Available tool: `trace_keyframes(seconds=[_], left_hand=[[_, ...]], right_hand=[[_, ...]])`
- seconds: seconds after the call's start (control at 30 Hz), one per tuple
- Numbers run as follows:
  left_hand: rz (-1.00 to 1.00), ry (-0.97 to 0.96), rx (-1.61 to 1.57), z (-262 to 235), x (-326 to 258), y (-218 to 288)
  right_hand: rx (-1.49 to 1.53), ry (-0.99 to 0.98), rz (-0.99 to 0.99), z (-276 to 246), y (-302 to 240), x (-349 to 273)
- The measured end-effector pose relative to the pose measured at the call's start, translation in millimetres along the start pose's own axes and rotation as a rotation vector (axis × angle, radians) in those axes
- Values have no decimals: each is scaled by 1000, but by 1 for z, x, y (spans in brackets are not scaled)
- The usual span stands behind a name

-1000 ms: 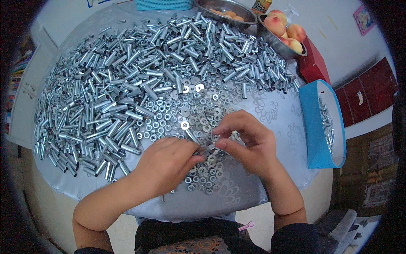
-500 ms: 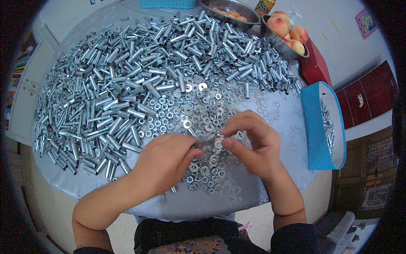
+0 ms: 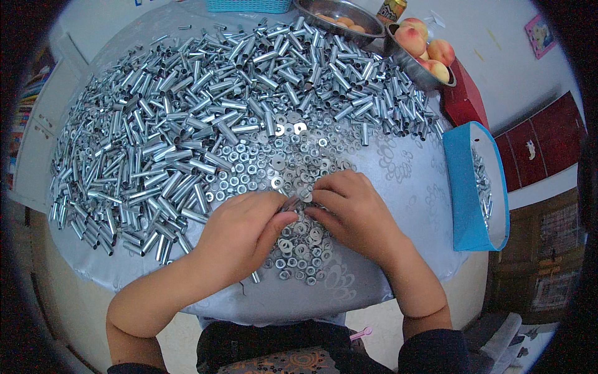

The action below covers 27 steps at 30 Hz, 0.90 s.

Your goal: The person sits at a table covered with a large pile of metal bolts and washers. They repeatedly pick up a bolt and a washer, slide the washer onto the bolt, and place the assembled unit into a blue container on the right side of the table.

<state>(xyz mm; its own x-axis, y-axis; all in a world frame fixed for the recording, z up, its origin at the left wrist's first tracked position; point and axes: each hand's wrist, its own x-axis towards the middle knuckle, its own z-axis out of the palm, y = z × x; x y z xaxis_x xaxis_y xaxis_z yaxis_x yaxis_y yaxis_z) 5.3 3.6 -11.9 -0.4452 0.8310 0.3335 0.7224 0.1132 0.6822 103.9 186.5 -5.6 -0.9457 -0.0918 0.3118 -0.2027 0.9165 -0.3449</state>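
Over the loose washers (image 3: 300,249), my left hand (image 3: 240,227) is closed round a small metal tube (image 3: 291,204), most of it covered by the fingers. The fingertips of my right hand (image 3: 358,215) are pinched together at the tube's right end; whatever they grip there is too small and hidden to make out. Just beyond both hands lie many hex nuts (image 3: 243,168) mixed with washers. A big heap of shiny metal sleeves (image 3: 180,118) spreads over the far and left parts of the table.
A blue fabric box (image 3: 461,187) holding metal pieces stands at the table's right edge. Far right is a steel bowl of peaches (image 3: 420,71), beside another steel bowl (image 3: 361,31) with round items and a can (image 3: 391,9). A turquoise basket (image 3: 248,5) sits at the far edge.
My right hand has moved left, from apart to the tube's end, and its fingers have closed. The left hand stays nearly in place, still gripping the tube.
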Motion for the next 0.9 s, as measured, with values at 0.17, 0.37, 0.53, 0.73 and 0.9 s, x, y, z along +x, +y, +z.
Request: trace_keyframes(seconds=[0.17, 0.37, 0.53, 0.73, 0.9], left_hand=[[-8, -24, 21, 1, 0, -1], [-37, -55, -9, 3, 0, -1], [-27, -54, 24, 2, 0, -2], [16, -27, 33, 4, -1, -4], [36, -5, 13, 5, -2, -5]], right_hand=[[-45, 2, -32, 2, 1, -1], [-13, 38, -19, 6, 0, -1], [-17, -31, -19, 3, -2, 0], [66, -39, 30, 5, -1, -1], [127, -57, 71, 0, -1, 0]])
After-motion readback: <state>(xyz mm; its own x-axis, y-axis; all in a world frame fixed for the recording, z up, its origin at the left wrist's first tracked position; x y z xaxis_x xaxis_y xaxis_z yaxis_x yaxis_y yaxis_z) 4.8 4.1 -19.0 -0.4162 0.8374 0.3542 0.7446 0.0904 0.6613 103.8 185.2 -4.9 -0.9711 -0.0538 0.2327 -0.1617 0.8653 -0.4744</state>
